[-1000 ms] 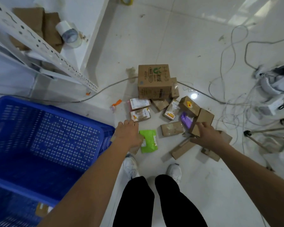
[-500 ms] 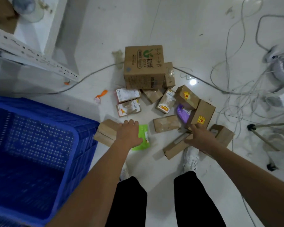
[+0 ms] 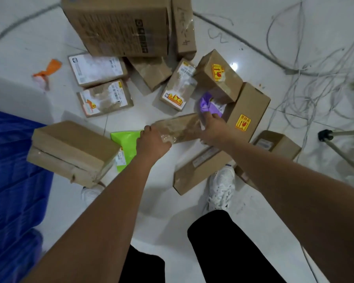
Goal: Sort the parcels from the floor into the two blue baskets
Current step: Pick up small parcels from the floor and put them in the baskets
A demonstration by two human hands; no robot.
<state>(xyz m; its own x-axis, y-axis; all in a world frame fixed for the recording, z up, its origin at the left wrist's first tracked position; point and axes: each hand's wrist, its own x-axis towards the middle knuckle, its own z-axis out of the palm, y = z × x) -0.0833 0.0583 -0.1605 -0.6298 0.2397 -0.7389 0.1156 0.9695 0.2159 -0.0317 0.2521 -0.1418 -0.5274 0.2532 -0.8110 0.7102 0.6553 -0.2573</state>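
Note:
Several cardboard parcels lie on the white floor. My left hand (image 3: 152,140) and my right hand (image 3: 214,129) both grip a small taped brown parcel (image 3: 178,126) at its two ends, just above the floor. A green plastic pouch (image 3: 126,147) lies under my left wrist. A purple pouch (image 3: 209,104) sits just beyond my right fingers. A flat brown box (image 3: 72,152) rests beside the blue basket (image 3: 10,180) at the left edge. Only one basket shows.
A large carton (image 3: 119,23) stands at the top with labelled small boxes (image 3: 99,84) before it. Sticker-marked boxes (image 3: 247,111) lie at the right. Loose cables (image 3: 307,64) and a tripod leg (image 3: 343,148) spread on the right. My shoes (image 3: 221,184) stand among the parcels.
The camera has dropped closer to the floor. My left hand moved right off the flat box, my right hand moved left, and both now hold the small taped parcel.

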